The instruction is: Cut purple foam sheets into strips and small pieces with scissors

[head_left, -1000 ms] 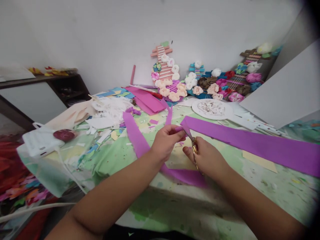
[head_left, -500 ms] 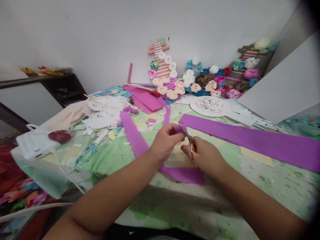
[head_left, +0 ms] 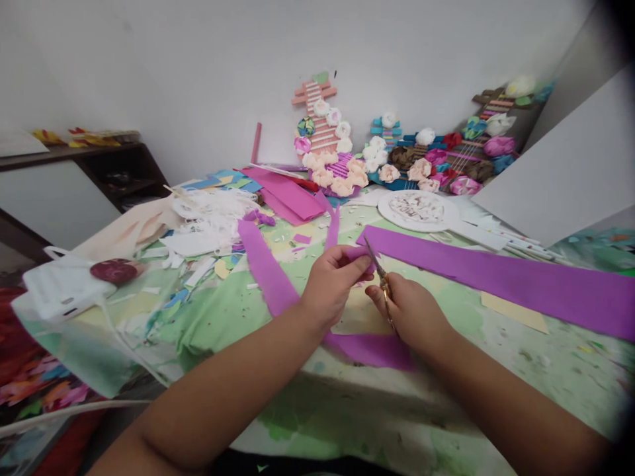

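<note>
Pinching purple paper (head_left: 356,252) in my left hand (head_left: 331,284), scissors (head_left: 383,282) gripped in my right hand (head_left: 414,307), just swung steeper, so likely new cut angle

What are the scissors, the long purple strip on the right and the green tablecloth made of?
Scissors: most likely metal, with shiny gold-coloured handles and greyish blades.
Long purple strip: probably paper, maybe crepe; it looks thin, flat and matte.
Green tablecloth: maybe fabric or soft plastic, since it wrinkles into folds; I can't tell which.
</note>
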### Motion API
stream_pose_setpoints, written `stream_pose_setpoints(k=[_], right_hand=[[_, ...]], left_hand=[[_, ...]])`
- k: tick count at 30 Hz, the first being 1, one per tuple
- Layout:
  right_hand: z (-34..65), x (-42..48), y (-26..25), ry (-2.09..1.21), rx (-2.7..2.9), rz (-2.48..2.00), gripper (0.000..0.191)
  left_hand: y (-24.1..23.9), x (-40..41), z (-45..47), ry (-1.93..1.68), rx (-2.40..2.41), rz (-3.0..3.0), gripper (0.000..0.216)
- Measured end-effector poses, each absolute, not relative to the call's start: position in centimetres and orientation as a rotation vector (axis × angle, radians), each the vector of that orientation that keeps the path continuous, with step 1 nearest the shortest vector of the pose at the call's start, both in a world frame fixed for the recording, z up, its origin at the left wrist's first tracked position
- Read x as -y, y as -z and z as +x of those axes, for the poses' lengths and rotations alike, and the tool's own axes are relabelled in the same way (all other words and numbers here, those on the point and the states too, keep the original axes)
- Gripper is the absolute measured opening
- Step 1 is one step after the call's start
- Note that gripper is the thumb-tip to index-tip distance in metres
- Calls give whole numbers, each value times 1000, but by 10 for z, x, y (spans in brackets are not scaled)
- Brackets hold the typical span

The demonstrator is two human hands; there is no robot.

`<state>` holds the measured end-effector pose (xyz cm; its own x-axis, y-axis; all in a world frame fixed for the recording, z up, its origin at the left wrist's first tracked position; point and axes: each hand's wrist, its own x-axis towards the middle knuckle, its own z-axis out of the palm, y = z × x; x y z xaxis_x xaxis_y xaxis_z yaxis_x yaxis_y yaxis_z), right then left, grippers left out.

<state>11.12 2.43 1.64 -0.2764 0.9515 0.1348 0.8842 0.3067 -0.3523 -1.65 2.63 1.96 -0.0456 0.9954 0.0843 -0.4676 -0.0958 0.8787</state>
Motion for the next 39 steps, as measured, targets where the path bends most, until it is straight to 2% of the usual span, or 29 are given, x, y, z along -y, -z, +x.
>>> stream_pose_setpoints(k=[12, 23, 39], right_hand=[[112, -24, -16, -247, 2296, -1681, 37], [113, -22, -17, -243, 2294, -1645, 39], [114, -22, -18, -240, 2341, -1657, 36]], left_hand=[[-27, -24, -24, -1451, -847, 924, 10], [-30, -18, -26, -1384, -1047, 1254, 16], [-36, -21, -36, -1302, -1085, 1416, 12]])
